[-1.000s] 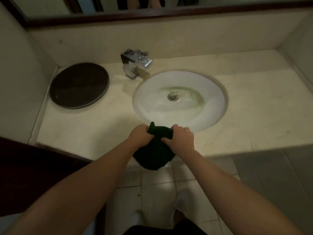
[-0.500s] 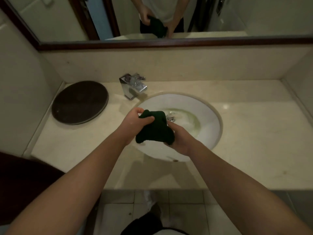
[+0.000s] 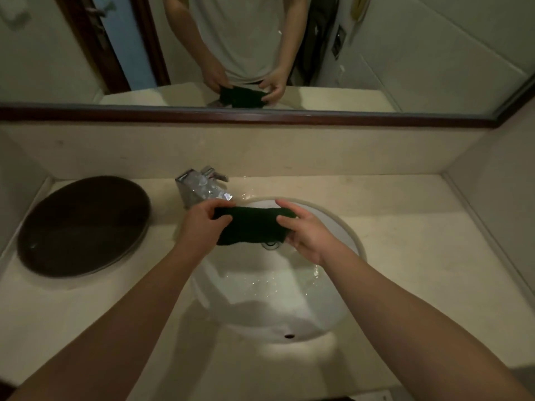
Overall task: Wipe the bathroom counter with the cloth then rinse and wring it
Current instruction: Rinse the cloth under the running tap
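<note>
Beige stone counter [image 3: 405, 256], wet basin [image 3: 260, 299] (dim room); left hand [image 3: 202, 224] and right hand [image 3: 307, 235] clamp the dark green cloth [image 3: 249, 227], now spread wider, nearer the faucet [image 3: 199, 188].

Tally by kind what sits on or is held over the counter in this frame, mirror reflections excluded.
Cloth: 1, dark green cloth, held by left hand and right hand
Faucet: 1, chrome faucet
Sink: 1, white sink
Dark round tray: 1, tray
Total: 4
</note>
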